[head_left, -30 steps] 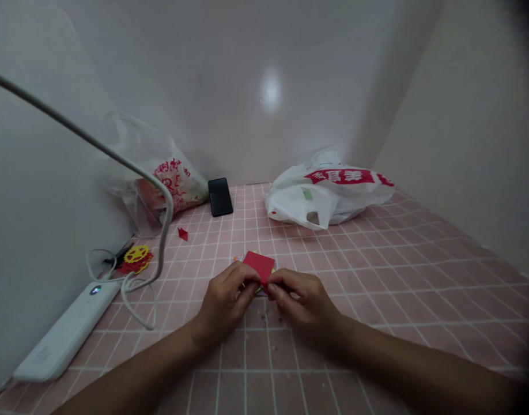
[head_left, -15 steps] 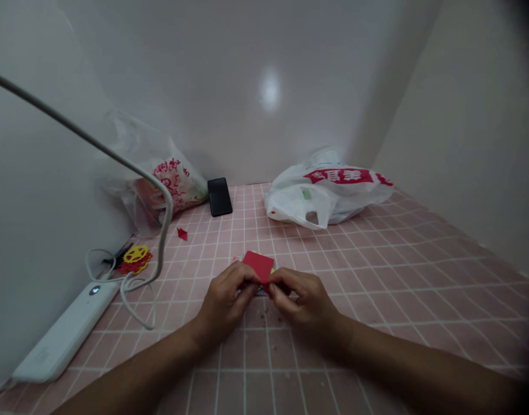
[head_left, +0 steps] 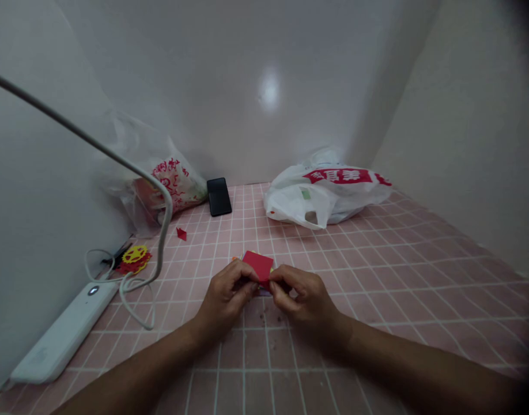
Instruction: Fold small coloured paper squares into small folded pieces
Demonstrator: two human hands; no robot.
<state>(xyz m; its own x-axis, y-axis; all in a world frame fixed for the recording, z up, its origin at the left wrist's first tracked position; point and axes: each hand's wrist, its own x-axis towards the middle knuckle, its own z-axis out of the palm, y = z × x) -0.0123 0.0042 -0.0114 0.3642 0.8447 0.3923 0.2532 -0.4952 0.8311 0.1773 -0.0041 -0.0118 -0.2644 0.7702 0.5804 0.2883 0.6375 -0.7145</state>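
Starts at far left with a white power bank [head_left: 61,337]. Pinches with the left hand [head_left: 226,291], thumb and forefinger pressed together on a red paper [head_left: 259,265], other fingers curled. Keeps the paper mid-table, over colourful sheets [head_left: 264,292]; looks roughly square, so shows no clear long axis; slants, far edge dropping slightly rightward, a near corner aimed toward the person. Grips that near end with the right hand [head_left: 305,294] too, thumb and forefinger clamped just beside the left fingertips.
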